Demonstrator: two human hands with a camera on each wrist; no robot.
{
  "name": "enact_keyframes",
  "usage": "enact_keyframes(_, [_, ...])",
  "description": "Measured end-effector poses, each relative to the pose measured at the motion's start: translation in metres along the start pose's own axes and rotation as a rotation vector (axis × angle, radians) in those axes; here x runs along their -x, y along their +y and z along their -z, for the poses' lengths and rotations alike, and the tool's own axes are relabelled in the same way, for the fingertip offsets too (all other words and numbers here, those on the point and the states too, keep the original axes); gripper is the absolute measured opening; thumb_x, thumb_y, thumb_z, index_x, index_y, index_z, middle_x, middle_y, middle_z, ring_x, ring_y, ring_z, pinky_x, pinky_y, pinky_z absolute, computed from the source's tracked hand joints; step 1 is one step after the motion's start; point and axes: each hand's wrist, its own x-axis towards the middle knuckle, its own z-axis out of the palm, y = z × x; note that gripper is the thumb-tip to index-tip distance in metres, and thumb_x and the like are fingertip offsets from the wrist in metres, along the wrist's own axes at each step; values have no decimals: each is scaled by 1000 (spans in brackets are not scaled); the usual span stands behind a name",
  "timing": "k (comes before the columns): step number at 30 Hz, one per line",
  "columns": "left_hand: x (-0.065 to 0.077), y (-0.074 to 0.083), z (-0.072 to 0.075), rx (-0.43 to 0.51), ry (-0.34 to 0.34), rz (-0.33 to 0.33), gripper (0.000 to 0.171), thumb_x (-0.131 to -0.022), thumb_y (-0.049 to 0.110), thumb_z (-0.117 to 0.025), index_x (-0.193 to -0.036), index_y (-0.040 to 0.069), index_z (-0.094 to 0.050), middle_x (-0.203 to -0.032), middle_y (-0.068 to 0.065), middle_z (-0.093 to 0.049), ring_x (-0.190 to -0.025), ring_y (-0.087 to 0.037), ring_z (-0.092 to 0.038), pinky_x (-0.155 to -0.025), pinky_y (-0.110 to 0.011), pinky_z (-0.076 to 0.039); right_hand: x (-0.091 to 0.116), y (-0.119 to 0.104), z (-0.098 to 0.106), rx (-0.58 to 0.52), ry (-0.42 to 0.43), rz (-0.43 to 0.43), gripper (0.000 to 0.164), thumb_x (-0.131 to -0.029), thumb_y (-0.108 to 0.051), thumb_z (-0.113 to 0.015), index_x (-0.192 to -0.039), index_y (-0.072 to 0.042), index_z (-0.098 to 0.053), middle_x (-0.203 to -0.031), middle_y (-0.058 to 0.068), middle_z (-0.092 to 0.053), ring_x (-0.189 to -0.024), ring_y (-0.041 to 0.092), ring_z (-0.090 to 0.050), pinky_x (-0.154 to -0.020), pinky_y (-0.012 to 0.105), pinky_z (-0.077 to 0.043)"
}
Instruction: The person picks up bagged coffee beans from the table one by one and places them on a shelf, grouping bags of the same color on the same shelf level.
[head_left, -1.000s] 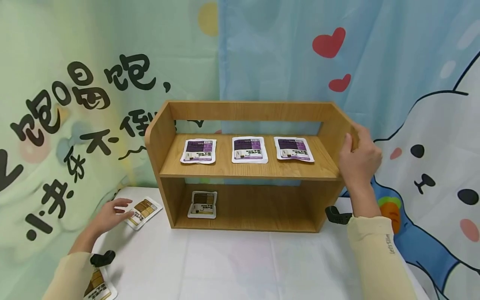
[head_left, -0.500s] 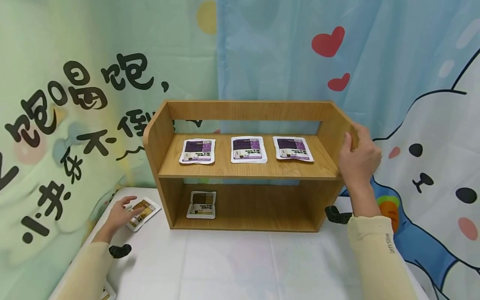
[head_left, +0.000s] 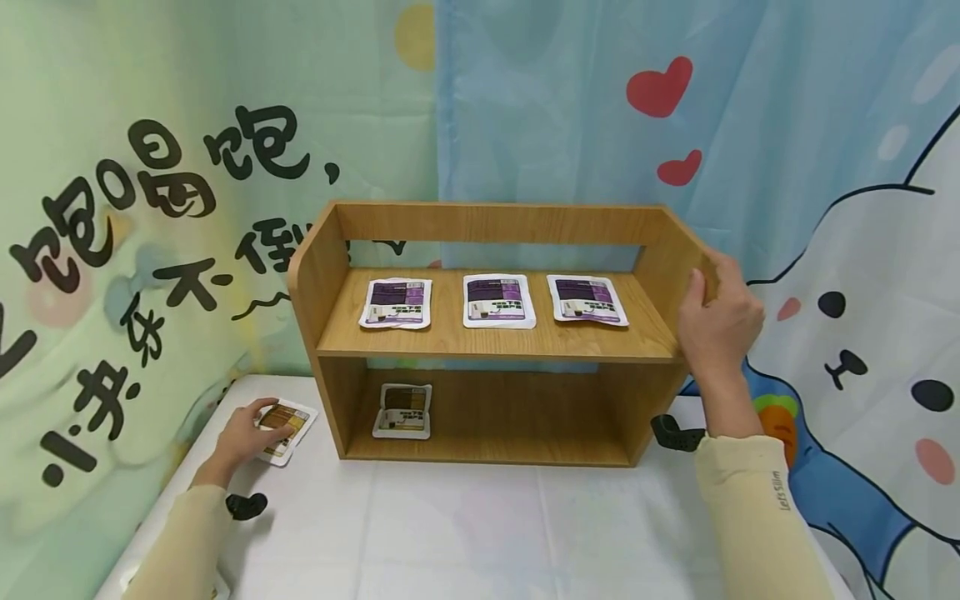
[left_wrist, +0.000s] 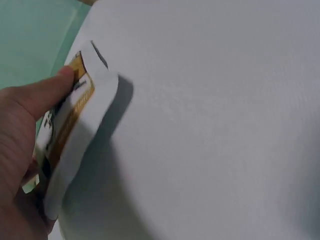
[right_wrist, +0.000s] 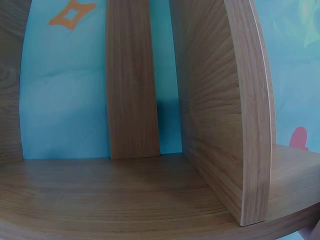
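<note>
At the left of the table, my left hand pinches a white packet with a brown and gold label between thumb and fingers. The left wrist view has this packet tilted, its shadow falling on the white cloth; the thumb lies on the printed face. My right hand grips the right side panel of a two-tier wooden shelf, thumb on the near edge. In the right wrist view only the shelf boards appear, not the hand.
Purple-labelled packets lie in a row of 3 on the upper tier. A brown-labelled packet leans, bent, at the lower tier's left. Another packet is mostly hidden by the left sleeve. Printed curtains hang behind the white table.
My left hand has moved a little right and closed on the packet at the left, which has shifted slightly leftward from before. My right hand stays on the shelf's side.
</note>
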Motion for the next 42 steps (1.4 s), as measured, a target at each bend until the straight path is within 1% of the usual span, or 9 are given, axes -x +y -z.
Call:
enact_keyframes(5, [4,-6,0,28,8,-22,69,-83,36,-76,-133,-3,-50,-123,-37,-51,-110,-48,-50,-90,-59,-39,1,0,0,-2,-3,-12,34,-100,-30,-53,-125,-7,-62,-115,13,-68,-97,36,-66,-78,51,-52])
enact_keyframes(12, [10,-9,-3,112,32,-12,63,-82,34,-78,-131,1,-55,-124,-32,-54,-110,-45,-51,-92,-57,-38,1,-1,-1,-15,-6,-19,36,-100,-32,-53,-126,-9,-62,-117,11,-68,-99,34,-66,-79,50,-52])
enact_keyframes(20, [22,-1,-4,160,38,22,65,-83,33,-78,-133,1,-53,-127,-33,-51,-112,-44,-50,-92,-56,-37,1,0,0,-13,-16,-32,35,-100,-31,-52,-128,-11,-62,-119,10,-67,-102,34,-65,-81,50,-52])
enact_keyframes(22, [26,2,-6,154,49,30,65,-83,34,-77,-134,1,-52,-128,-33,-51,-112,-44,-50,-92,-56,-38,1,0,0,-14,-16,-31,35,-100,-31,-53,-128,-11,-62,-119,10,-67,-102,34,-65,-81,50,-52])
enact_keyframes(28, [40,8,-11,175,117,46,64,-84,32,-77,-134,2,-52,-130,-33,-51,-113,-44,-51,-91,-55,-39,0,0,-2,-22,-11,-34,35,-100,-31,-54,-127,-11,-62,-119,10,-67,-101,34,-65,-81,50,-52])
enact_keyframes(31, [48,13,-16,228,164,62,63,-83,30,-78,-134,3,-53,-131,-32,-51,-113,-43,-50,-91,-53,-38,-1,1,-4,-29,-6,-37,33,-99,-29,-56,-126,-10,-63,-118,10,-67,-101,34,-65,-81,50,-51])
enact_keyframes(34, [56,19,-21,287,191,78,63,-83,27,-79,-135,4,-52,-132,-31,-50,-115,-42,-49,-92,-51,-37,-1,1,-4,-31,-5,-45,33,-99,-27,-56,-126,-10,-63,-119,11,-67,-103,35,-65,-82,51,-51])
enact_keyframes(37, [66,26,-28,356,200,86,64,-81,23,-80,-135,5,-51,-137,-29,-46,-120,-40,-45,-96,-50,-35,-1,1,-4,-31,-7,-48,33,-100,-29,-56,-127,-11,-63,-119,10,-67,-103,34,-65,-83,51,-51])
enact_keyframes(42, [85,37,-38,419,241,113,67,-80,18,-81,-137,5,-49,-142,-26,-42,-128,-39,-40,-103,-50,-30,0,1,-3,-33,-15,-39,35,-100,-32,-54,-127,-12,-62,-119,9,-67,-103,33,-65,-82,50,-52])
